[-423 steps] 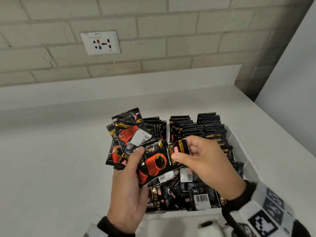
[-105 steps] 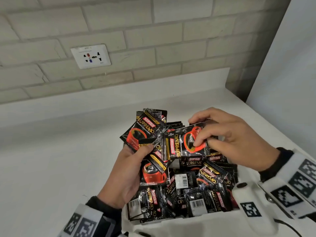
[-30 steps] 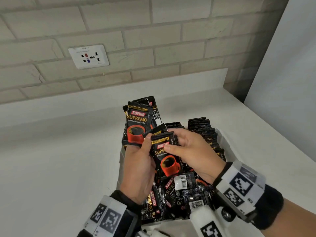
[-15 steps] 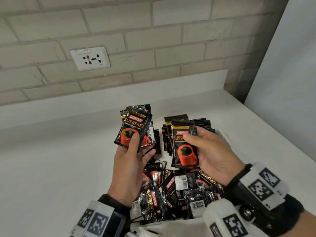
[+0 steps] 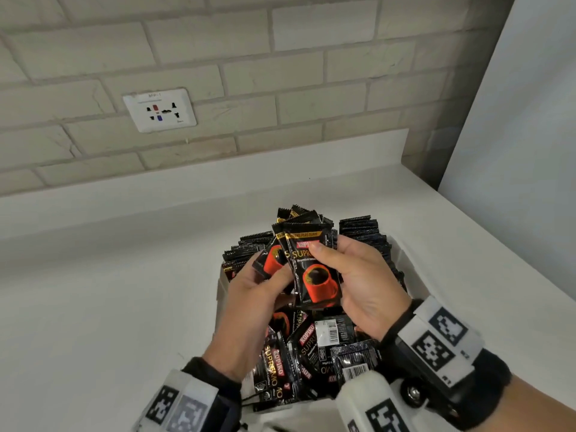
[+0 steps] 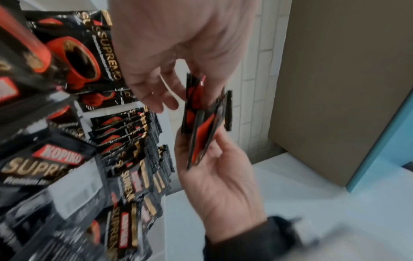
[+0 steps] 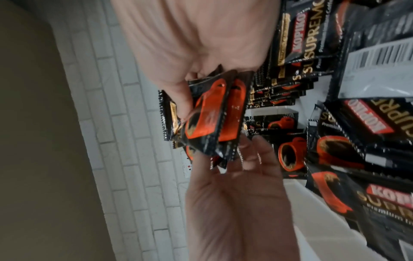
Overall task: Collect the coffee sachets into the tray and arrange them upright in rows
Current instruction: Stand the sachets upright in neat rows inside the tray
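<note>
Your white desk [image 5: 93, 307] carries the white tray [image 5: 405, 260], where some coffee sachets stand upright in rows [image 5: 361, 227] at the far end and others lie in a loose heap [image 5: 311, 353] at the near end. Above the heap, your right hand [image 5: 367, 282] has its grip pinched on a fanned stack of sachets [image 5: 314, 269], thumb on the front one. Your left hand [image 5: 249, 300] grasps the same stack from the left.

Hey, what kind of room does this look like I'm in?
Probably a kitchen or pantry corner: a white countertop against a pale painted brick wall with a white wall socket plate, and a white tray of black coffee sachets.
</note>
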